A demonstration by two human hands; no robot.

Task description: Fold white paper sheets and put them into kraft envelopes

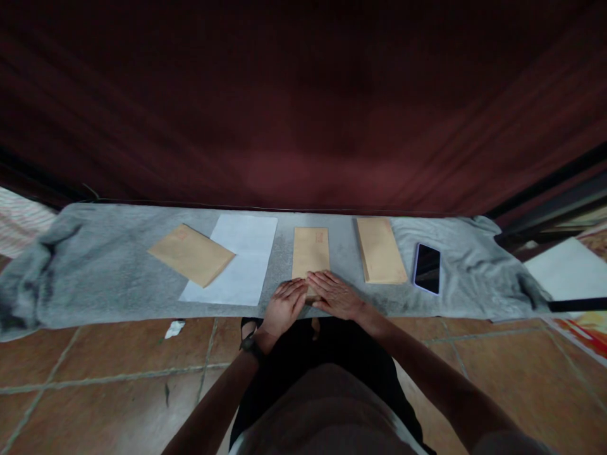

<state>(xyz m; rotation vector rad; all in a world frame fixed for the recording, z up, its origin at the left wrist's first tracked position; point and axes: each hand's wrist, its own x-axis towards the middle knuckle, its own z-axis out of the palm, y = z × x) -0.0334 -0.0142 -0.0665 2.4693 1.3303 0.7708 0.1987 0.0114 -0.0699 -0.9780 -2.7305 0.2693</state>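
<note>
A tan paper envelope (310, 251) with red print at its top right corner lies upright before me on a grey cloth. Both my hands touch its near end. My left hand (286, 306) rests on the lower left edge, fingers stretched out over the paper. Across the lower right part lies my right hand (334, 294), its fingers flat and pointing left. The fingertips of the two hands almost meet, and they hide part of the envelope's near end.
On the left, another tan envelope (192, 254) partly covers a white sheet of paper (244, 259). To the right are a stack of tan envelopes (380, 251) and a phone (427, 268) with a dark screen. The grey cloth (118, 278) covers a narrow surface against a dark red panel (294, 126).
</note>
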